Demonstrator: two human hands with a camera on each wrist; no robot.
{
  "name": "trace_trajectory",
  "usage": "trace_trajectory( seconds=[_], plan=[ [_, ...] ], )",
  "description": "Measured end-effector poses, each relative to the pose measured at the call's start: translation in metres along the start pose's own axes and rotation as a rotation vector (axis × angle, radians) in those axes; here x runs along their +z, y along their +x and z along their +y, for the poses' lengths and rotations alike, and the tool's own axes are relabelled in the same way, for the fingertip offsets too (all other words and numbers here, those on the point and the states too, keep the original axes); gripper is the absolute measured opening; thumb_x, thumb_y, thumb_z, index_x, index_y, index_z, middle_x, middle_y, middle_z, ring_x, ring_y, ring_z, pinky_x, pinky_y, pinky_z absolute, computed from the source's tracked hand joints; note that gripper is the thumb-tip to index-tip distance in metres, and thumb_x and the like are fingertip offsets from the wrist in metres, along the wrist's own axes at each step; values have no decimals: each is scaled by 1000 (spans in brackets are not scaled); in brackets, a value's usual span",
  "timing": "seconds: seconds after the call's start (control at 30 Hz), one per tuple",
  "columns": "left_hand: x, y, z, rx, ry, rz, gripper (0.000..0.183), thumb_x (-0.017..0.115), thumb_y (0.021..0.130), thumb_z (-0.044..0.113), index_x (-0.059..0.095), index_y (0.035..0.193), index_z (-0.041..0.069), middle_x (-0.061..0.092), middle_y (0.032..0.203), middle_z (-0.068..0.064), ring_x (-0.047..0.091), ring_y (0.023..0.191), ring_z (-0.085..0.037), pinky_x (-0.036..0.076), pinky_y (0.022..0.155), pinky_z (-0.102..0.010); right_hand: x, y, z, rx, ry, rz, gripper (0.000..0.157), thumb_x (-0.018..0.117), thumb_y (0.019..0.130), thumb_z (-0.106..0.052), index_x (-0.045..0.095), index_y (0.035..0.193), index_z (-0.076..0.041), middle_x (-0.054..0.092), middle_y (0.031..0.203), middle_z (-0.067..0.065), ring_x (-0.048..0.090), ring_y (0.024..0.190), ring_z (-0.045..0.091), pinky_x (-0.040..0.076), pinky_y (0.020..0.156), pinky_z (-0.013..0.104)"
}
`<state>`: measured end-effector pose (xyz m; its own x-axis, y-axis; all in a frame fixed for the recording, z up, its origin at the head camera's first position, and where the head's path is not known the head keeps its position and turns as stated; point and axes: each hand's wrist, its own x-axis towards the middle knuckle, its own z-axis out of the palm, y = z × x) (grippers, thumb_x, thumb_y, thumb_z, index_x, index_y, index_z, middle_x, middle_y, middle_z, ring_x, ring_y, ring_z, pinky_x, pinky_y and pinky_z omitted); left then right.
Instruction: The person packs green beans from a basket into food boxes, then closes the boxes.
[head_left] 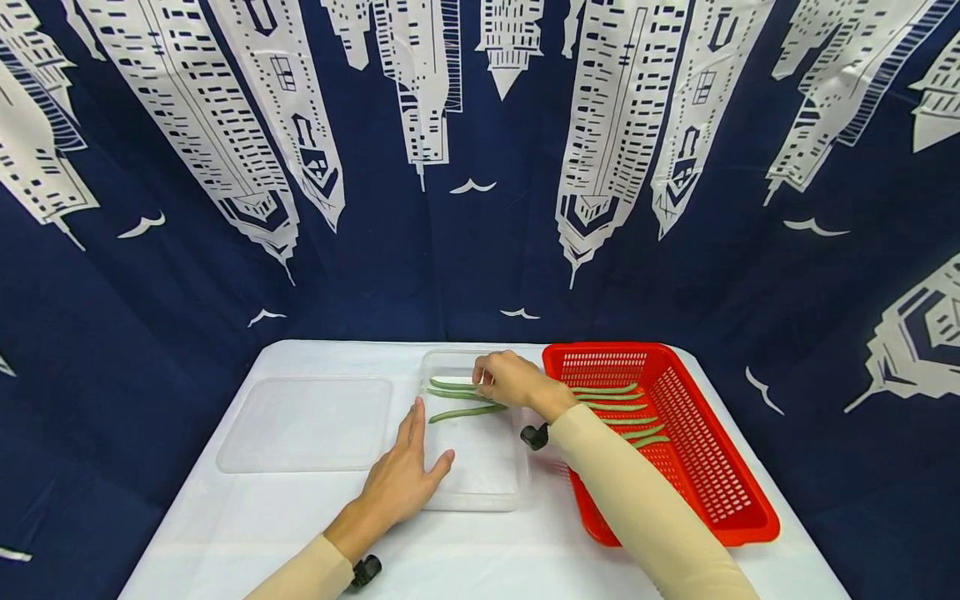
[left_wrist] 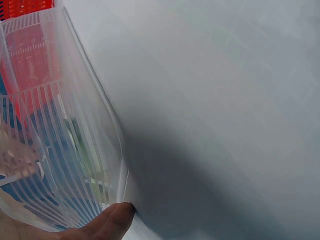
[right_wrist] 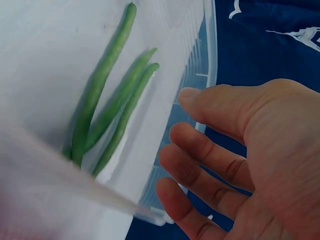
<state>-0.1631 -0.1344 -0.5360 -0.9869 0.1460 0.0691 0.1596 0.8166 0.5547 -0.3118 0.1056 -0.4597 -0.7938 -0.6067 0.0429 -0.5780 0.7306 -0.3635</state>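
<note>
Three green beans point(head_left: 465, 412) lie side by side in a clear plastic container point(head_left: 480, 502) at mid-table. Over its far part is my right hand point(head_left: 517, 382), close above the beans. In the right wrist view its fingers point(right_wrist: 185, 162) are loosely bent, with nothing between them and the thumb; the beans point(right_wrist: 102, 82) lie apart from the fingertips. My left hand point(head_left: 401, 479) rests along the container's left side, fingers straight. From the left wrist, a fingertip point(left_wrist: 120, 217) shows right at the rim of the ribbed clear wall point(left_wrist: 85, 75).
A red perforated basket point(head_left: 720, 467) holding several more green beans point(head_left: 611, 407) stands on the right, beneath my right forearm. To the left, a flat clear lid point(head_left: 307, 425) lies on the white table point(head_left: 255, 533). Dark blue printed cloth point(head_left: 480, 258) hangs behind.
</note>
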Motion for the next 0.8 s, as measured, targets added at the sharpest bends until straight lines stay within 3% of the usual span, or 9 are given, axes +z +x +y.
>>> trace_trajectory(
  seconds=[0.3,0.8],
  plan=[
    [1,-1,-1,19,-9,14,105,69,115,52,9,188,7,29,192,-22,83,112,-46,67,89,-62,-16,-19,7,-3,-2,41,14,80,103,-6,83,117,-8,83,101,3,73,89,14,63,86,35],
    [1,-1,-2,14,-8,10,106,66,114,57,9,189,8,29,192,-21,83,96,-39,66,87,-60,-35,-54,39,-18,19,150,10,82,103,-4,84,113,-7,80,97,2,74,92,19,61,86,35]
  ],
)
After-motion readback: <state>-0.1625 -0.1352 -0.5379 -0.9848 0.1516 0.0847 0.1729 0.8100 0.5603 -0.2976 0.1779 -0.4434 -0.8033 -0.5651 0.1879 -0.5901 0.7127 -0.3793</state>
